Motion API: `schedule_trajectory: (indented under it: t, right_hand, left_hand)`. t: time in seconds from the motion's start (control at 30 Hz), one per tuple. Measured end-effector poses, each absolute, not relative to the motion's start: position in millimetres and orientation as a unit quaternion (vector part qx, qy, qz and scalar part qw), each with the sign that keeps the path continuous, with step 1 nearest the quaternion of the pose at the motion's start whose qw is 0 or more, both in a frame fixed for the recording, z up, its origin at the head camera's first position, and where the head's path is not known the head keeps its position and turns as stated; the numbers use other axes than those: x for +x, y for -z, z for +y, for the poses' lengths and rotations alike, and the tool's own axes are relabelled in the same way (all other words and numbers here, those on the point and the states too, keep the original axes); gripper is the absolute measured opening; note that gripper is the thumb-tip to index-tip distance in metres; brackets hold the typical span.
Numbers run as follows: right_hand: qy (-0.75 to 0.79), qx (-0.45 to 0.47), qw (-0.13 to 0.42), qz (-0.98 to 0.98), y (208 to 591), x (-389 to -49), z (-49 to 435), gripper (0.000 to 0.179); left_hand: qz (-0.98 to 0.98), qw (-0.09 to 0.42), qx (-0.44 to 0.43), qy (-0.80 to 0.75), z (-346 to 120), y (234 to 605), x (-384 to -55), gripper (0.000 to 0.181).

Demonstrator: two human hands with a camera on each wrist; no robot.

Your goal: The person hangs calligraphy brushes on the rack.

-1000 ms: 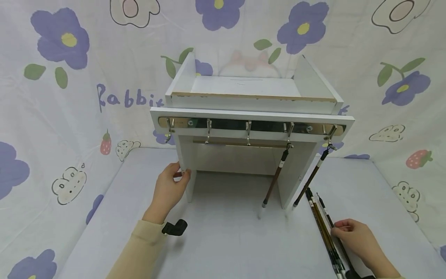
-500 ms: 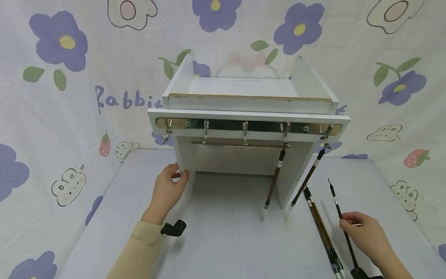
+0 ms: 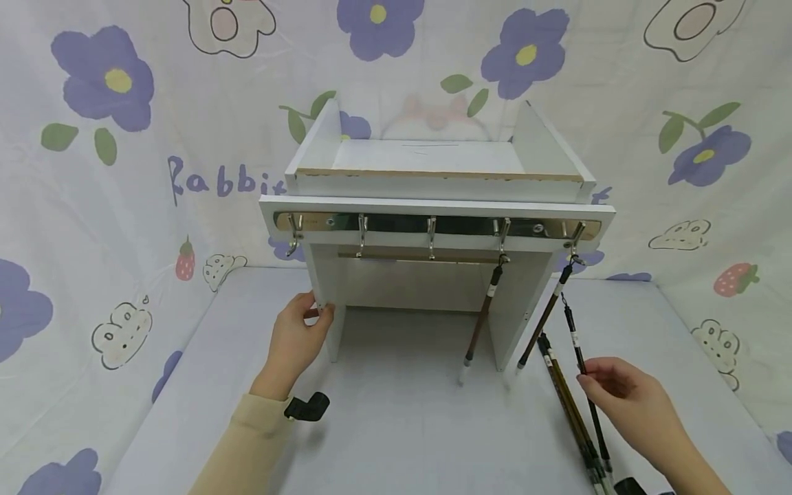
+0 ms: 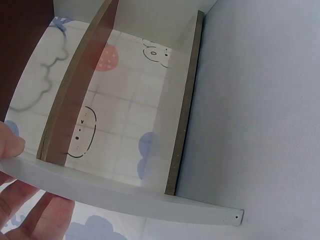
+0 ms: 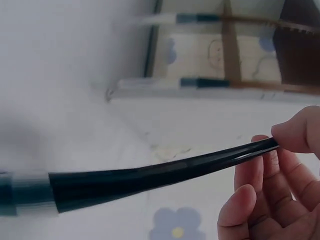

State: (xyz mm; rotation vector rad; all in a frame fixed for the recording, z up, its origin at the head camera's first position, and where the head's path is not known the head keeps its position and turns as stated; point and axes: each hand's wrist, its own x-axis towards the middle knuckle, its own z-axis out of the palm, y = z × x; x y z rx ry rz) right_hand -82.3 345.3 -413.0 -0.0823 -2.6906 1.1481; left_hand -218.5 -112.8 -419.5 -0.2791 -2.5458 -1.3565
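My right hand (image 3: 637, 409) pinches a dark calligraphy brush (image 3: 574, 338) between thumb and fingers. The brush leans upright, its wire loop at the top close beside the outer hanging brush. In the right wrist view its black flared end (image 5: 100, 190) points away from the fingers. My left hand (image 3: 297, 344) holds the side panel (image 4: 120, 192) of a white wooden rack (image 3: 439, 189), thumb inside and fingers outside. Two brushes hang by loops from the rack's hooks: an inner brush (image 3: 481, 320) and an outer brush (image 3: 546, 316).
A metal strip (image 3: 396, 223) with several hooks runs along the rack's front. Several brushes (image 3: 566, 399) lie together on the white tabletop (image 3: 402, 426), right of the rack. Behind stands a cloth backdrop (image 3: 204, 124) printed with purple flowers.
My right hand has lifted the brush off the table from beside the lying ones, swung it right, then left and upward towards the hanging brushes. My left hand has kept its hold on the rack.
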Motion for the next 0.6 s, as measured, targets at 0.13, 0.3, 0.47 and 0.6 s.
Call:
schedule_trajectory:
  t: [0.13, 0.3, 0.47, 0.6]
  right_hand:
    - [-0.393, -0.007, 0.121, -0.911, 403, -79, 334, 0.018]
    - [-0.401, 0.026, 0.151, -0.903, 395, -78, 324, 0.012]
    - [-0.394, 0.039, 0.167, -0.903, 393, -78, 315, 0.013]
    - [-0.395, 0.040, 0.175, -0.901, 391, -76, 309, 0.013]
  left_hand:
    - [-0.871, 0.121, -0.096, 0.466, -113, 420, -219, 0.035]
    - [-0.871, 0.121, -0.094, 0.466, -114, 419, -219, 0.035]
    - [-0.870, 0.121, -0.093, 0.469, -114, 419, -218, 0.035]
    - [-0.868, 0.120, -0.096, 0.471, -114, 420, -219, 0.036]
